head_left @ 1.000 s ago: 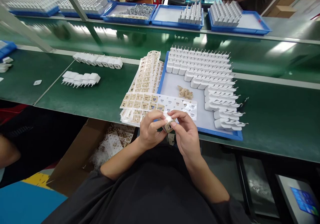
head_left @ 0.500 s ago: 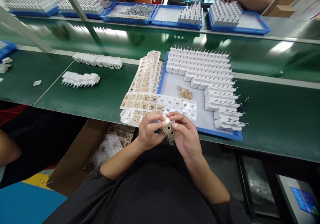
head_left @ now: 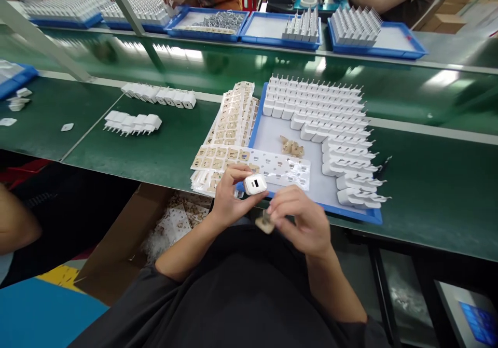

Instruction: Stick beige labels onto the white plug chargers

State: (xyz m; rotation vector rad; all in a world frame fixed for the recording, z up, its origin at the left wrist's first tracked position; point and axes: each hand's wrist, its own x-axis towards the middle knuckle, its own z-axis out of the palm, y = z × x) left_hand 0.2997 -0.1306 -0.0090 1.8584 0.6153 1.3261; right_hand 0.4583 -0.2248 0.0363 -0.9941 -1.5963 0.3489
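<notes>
Head view: a person sits at a long green workbench, both hands held just in front of its near edge.
Blue tray: lies on the bench straight ahead; rows of white plug adapters fill its far and right sides, prongs up or outward, and a small heap of tan peeled pieces lies on the bare floor of the tray.
Sticker sheets: a fanned stack lies just left of the tray, and one sheet lies across its near left corner, partly stripped (its right part looks bare).
Far trays: blue ones on the far side of the bench hold more adapters and a pile of metal parts; other people's arms work there.
Loose adapters: two short rows on the bench, well to the left.
Cardboard box: under the bench edge, with paper scraps in it.
Left hand: closed on a white adapter, port face towards the camera.
Right hand: fingertips pinched on a small tan piece, just below the adapter and apart from it.
Step in hand: judging by this, the tan piece is being handled clear of the adapter.
Next move calls for: a firm left-hand hold on the adapter while the right deals with the piece.
</notes>
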